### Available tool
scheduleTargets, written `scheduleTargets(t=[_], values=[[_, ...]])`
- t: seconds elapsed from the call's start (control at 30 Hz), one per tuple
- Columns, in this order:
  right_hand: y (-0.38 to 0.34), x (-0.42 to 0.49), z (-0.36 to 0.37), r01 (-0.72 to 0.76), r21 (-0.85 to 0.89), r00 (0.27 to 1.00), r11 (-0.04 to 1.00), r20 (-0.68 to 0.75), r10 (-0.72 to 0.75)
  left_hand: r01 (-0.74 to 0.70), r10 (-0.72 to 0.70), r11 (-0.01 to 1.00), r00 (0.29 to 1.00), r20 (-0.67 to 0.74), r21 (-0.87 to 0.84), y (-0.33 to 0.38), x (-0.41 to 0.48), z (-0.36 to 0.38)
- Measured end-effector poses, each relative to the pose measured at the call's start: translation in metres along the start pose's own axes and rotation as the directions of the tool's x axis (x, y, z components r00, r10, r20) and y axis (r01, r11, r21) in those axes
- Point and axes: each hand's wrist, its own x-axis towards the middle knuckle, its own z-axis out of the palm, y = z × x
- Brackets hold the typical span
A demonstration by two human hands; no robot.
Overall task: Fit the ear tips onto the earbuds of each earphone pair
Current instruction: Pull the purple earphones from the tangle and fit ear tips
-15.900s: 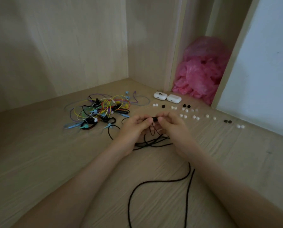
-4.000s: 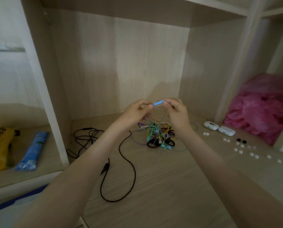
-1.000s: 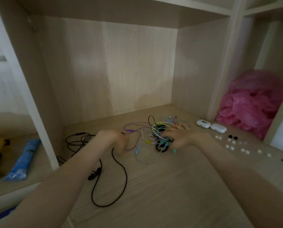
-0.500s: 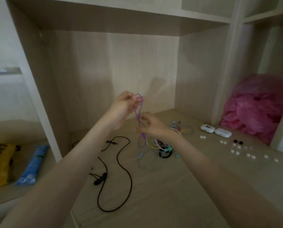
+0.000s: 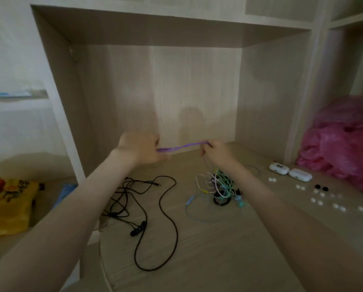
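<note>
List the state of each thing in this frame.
Purple earphone cable: stretched between both hands.
Left hand: grips the cable.
Right hand: pinches the cable.
Black wired earphones: lying loose on the shelf.
Multicoloured earphone pile: tangled.
Two white earbud cases: closed.
Small white ear tips: loose, unfitted.

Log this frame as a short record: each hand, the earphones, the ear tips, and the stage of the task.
left hand: grips the purple cable, raised above the shelf
right hand: pinches the same cable, stretched between the hands
black earphones: loose on the shelf, left of the coloured tangle
ear tips: scattered at right, near two white cases
stage: likely separating a pair; no ear tip seen in either hand
</note>
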Motion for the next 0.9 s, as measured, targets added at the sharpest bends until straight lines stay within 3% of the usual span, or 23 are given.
scheduleTargets(t=[0.07,0.1,0.13,0.17,0.2,0.23,0.27,0.33,0.43,0.53,0.63,0.7,0.77,0.83,0.9], values=[[-0.015,0.000,-0.009,0.033,0.154,0.999,0.987,-0.039,-0.028,0.036,-0.034,0.999,0.997,0.067,-0.032,0.006,0.002,0.019],[-0.021,0.000,-0.015,0.056,0.213,0.998,0.975,-0.053,-0.046,0.084,-0.063,0.973,0.993,0.103,-0.217,0.008,0.003,0.025],[-0.025,0.000,-0.020,0.078,0.233,0.996,0.969,-0.061,-0.065,0.143,-0.077,0.860,0.985,0.153,-0.489,0.010,0.006,0.029],[-0.026,0.000,-0.025,0.096,0.220,0.994,0.971,-0.069,-0.083,0.210,-0.063,0.623,0.974,0.219,-0.753,0.012,0.008,0.029],[-0.025,-0.001,-0.029,0.113,0.183,0.992,0.977,-0.073,-0.101,0.274,-0.036,0.305,0.960,0.277,-0.912,0.012,0.009,0.029],[-0.023,-0.001,-0.032,0.124,0.132,0.991,0.984,-0.073,-0.115,0.306,0.004,0.017,0.952,0.306,-0.952,0.012,0.009,0.026],[-0.019,-0.002,-0.033,0.129,0.069,0.991,0.989,-0.054,-0.126,0.306,0.039,-0.191,0.952,0.305,-0.933,0.011,0.010,0.025],[-0.009,-0.005,-0.035,0.123,-0.091,0.992,0.988,0.000,-0.124,0.263,0.089,-0.420,0.964,0.249,-0.869,0.010,0.009,0.017],[0.011,-0.012,-0.038,0.076,-0.261,0.995,0.962,0.082,-0.056,0.120,0.031,-0.645,0.991,0.130,-0.755,0.011,0.011,0.005],[0.029,-0.018,-0.039,0.009,-0.374,0.985,0.927,0.161,0.055,-0.011,-0.081,-0.806,0.992,0.092,-0.592,0.009,0.013,-0.011],[0.032,-0.023,-0.041,-0.008,-0.364,0.975,0.931,0.204,0.088,-0.054,-0.150,-0.871,0.976,0.159,-0.489,0.005,0.015,-0.020],[0.029,-0.024,-0.044,0.025,-0.341,0.978,0.940,0.204,0.048,0.004,-0.120,-0.833,0.975,0.187,-0.554,0.003,0.015,-0.018],[0.029,-0.022,-0.046,0.069,-0.313,0.984,0.947,0.179,-0.012,0.148,-0.062,-0.623,0.970,0.237,-0.768,0.006,0.013,-0.012],[0.028,-0.021,-0.049,0.086,-0.256,0.988,0.963,0.148,-0.049,0.280,-0.027,-0.261,0.954,0.297,-0.924,0.016,0.010,-0.005],[0.021,-0.020,-0.049,0.132,-0.205,0.986,0.970,0.132,-0.106,0.298,-0.013,0.020,0.955,0.298,-0.954,0.032,0.008,-0.004]])
